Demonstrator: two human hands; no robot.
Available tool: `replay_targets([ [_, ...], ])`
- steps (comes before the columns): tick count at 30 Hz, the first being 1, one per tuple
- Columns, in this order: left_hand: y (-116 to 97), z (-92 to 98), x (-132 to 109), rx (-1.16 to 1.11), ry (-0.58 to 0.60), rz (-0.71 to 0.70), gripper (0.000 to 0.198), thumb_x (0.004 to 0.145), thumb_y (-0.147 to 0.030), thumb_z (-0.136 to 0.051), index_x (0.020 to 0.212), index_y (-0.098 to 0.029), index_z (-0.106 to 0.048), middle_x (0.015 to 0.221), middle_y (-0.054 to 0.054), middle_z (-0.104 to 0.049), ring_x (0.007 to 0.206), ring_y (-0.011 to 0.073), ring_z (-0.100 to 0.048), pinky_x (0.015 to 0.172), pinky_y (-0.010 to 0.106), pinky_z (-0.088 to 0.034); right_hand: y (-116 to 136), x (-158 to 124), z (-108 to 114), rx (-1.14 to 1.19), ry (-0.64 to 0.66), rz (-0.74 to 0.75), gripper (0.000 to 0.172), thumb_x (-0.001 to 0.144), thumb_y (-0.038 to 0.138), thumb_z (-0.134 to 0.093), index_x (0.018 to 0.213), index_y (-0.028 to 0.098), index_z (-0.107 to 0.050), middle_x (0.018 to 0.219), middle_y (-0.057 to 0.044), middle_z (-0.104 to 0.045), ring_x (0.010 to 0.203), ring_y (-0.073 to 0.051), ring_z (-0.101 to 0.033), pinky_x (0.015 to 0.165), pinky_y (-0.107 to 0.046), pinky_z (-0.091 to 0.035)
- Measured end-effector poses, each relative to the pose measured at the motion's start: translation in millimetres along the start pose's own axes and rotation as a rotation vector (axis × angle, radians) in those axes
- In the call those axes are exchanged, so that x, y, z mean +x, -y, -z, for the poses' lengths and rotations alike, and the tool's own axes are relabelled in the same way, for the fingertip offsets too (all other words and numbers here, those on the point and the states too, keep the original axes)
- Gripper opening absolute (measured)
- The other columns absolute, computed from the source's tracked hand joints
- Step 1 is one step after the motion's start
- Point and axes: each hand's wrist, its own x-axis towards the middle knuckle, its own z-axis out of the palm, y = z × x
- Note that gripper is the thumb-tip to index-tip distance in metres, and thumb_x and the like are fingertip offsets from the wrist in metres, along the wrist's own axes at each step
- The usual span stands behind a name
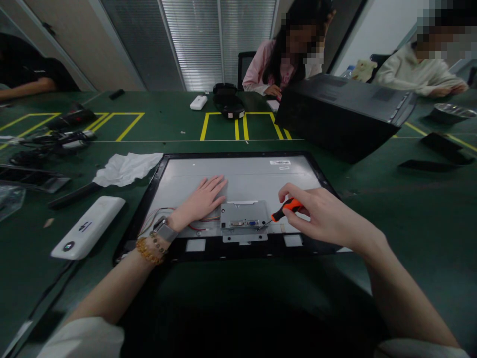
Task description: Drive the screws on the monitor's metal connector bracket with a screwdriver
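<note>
An opened monitor panel (238,171) lies on the table with its grey metal back facing up inside a black frame. On its lower middle sits a metal bracket box (244,211) with video ports along its front face. My right hand (316,214) grips an orange and black screwdriver (288,208), whose thin tip reaches the right front corner of the box. My left hand (201,199) rests flat on the panel just left of the box, fingers stretched out. Thin coloured wires (160,214) run beneath that wrist.
A white power bank (89,226) with a cable and a crumpled tissue (126,168) lie to the left. Tangled cables (52,144) are farther left. A large black casing (339,114) stands behind on the right. Several people sit around the table.
</note>
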Motion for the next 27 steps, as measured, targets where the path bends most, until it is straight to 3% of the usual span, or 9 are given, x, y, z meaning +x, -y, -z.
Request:
replay_targets([
  [11, 1.0, -1.0, -0.3, 0.014, -0.006, -0.010, 0.055, 0.105, -0.047, -0.023, 0.151, -0.016, -0.029, 0.159, 0.011, -0.024, 0.147, 0.0264, -0.019, 0.118, 0.048, -0.016, -0.1, 3.1, -1.7, -0.061, -0.025, -0.028, 0.036, 0.097, 0.052, -0.041, 0.093, 0.020, -0.056, 0.058, 0.000, -0.060, 0.052, -0.017, -0.056, 0.053, -0.027, -0.033],
  [15, 1.3, -1.3, -0.4, 0.004, -0.013, -0.008, 0.055, 0.105, -0.047, -0.024, 0.151, -0.017, -0.029, 0.159, 0.011, -0.024, 0.147, 0.0263, -0.019, 0.118, 0.048, -0.016, 1.2, 4.5, -1.1, -0.022, -0.028, -0.017, 0.029, 0.098, 0.043, -0.041, 0.090, 0.020, -0.057, 0.062, -0.001, -0.063, 0.055, -0.017, -0.058, 0.056, -0.028, -0.037],
  [19, 1.3, -1.1, -0.5, 0.005, -0.006, -0.007, 0.055, 0.105, -0.046, -0.025, 0.151, -0.017, -0.029, 0.159, 0.011, -0.024, 0.147, 0.0260, -0.019, 0.118, 0.047, -0.015, 1.9, 3.0, -0.2, 0.043, -0.014, 0.003, 0.014, 0.094, 0.030, -0.046, 0.096, 0.020, -0.055, 0.078, -0.004, -0.068, 0.069, -0.019, -0.064, 0.066, -0.031, -0.043],
  [24, 0.5, 0.0, -0.4, 0.006, -0.001, -0.012, 0.055, 0.105, -0.045, -0.024, 0.151, -0.016, -0.028, 0.159, 0.011, -0.023, 0.147, 0.0262, -0.018, 0.118, 0.047, -0.015, 0.4, 0.8, -1.1, 0.054, -0.045, 0.018, 0.020, 0.085, 0.026, -0.052, 0.103, 0.018, -0.053, 0.082, -0.005, -0.067, 0.073, -0.021, -0.064, 0.069, -0.033, -0.045],
  [27, 0.4, 0.1, -0.3, 0.015, 0.002, -0.007, 0.054, 0.105, -0.045, -0.024, 0.150, -0.015, -0.030, 0.159, 0.011, -0.023, 0.147, 0.0264, -0.019, 0.118, 0.048, -0.016, 1.0, 1.8, -2.2, 0.078, -0.054, 0.028, 0.015, 0.088, 0.027, -0.051, 0.100, 0.019, -0.052, 0.082, -0.004, -0.067, 0.073, -0.020, -0.064, 0.068, -0.032, -0.045],
])
